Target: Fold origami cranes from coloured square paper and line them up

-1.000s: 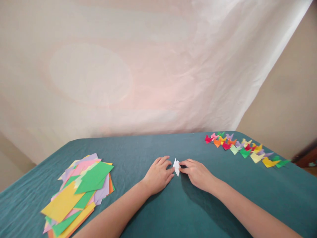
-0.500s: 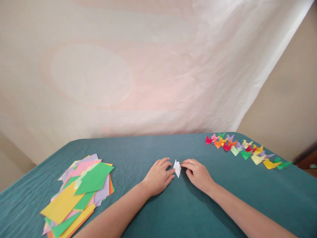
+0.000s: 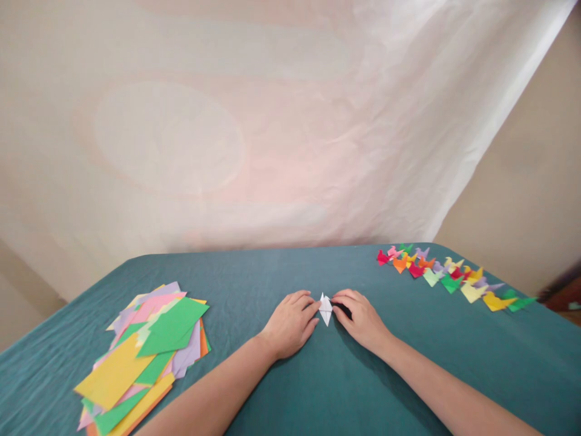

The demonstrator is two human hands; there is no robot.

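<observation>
A small piece of white origami paper [image 3: 325, 311], folded into a narrow diamond with points at top and bottom, lies on the table between my hands. My left hand [image 3: 293, 324] rests palm down, its fingertips holding the paper's left edge. On the other side, my right hand [image 3: 361, 318] has the right edge between index finger and thumb, the fingers curled. The fingertips cover a little of each side of the paper.
On the left lies a loose pile of coloured paper sheets [image 3: 149, 357], green, yellow, pink, purple and orange. Several folded paper birds [image 3: 454, 278] stand in rows at the right. A teal cloth [image 3: 236, 272] covers the table, and a pale sheet [image 3: 290, 121] hangs behind it.
My right thumb has moved up to the paper's right edge. The left fingers have shifted slightly along the left edge. A crease across the white paper shows more clearly.
</observation>
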